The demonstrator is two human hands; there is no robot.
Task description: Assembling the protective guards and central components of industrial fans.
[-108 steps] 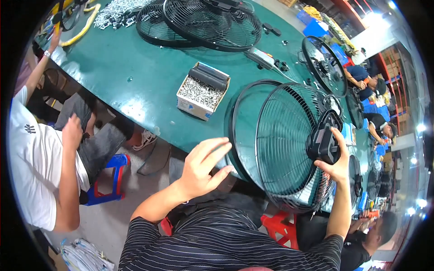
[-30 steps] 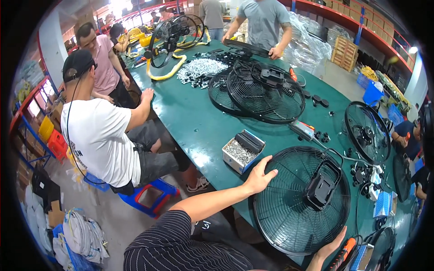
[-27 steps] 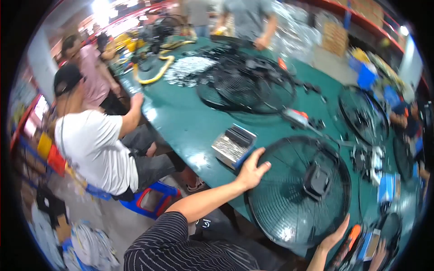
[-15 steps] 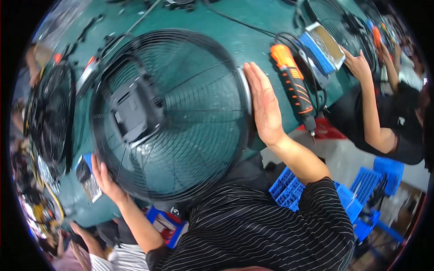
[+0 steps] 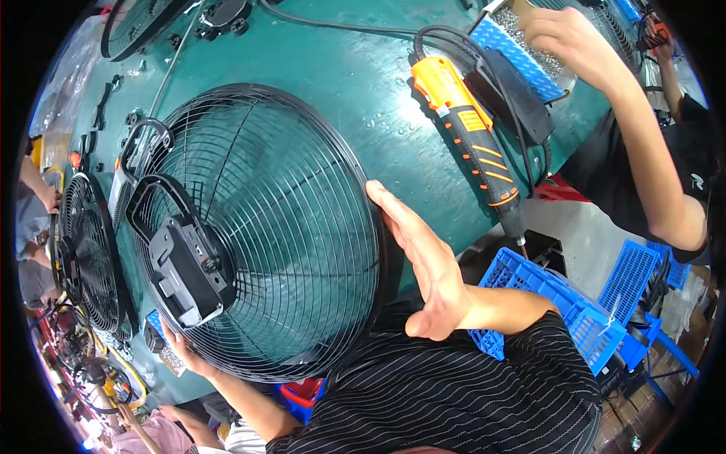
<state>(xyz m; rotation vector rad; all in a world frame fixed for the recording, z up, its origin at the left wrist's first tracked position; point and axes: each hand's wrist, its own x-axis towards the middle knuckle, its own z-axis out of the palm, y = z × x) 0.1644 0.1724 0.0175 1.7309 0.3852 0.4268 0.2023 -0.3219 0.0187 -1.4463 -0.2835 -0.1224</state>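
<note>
A large round fan [image 5: 299,189] with a black wire guard lies in front of me on the green table, its black motor housing [image 5: 193,270] facing up. A black loop handle [image 5: 151,193] rises beside the housing. My right hand [image 5: 431,265] is open at the guard's right rim, fingers stretched along it and thumb spread away. At the lower left rim is my left hand [image 5: 189,357], its fingers stretched out against the edge and partly hidden by the guard. To the right of the fan lies an orange and black electric screwdriver [image 5: 473,136], its bit pointing toward me.
A co-worker's hand [image 5: 571,41] reaches over a blue box of screws [image 5: 522,57] at the far right. Another fan [image 5: 91,253] stands at the left. Blue plastic crates [image 5: 529,284] sit below the table's right edge. A black cable [image 5: 340,29] crosses the far side.
The fan has turned and tilted, bringing the loop handle into clearer sight; its housing now sits farther left and lower. My right thumb has spread. The co-worker's hand has moved over the screw box.
</note>
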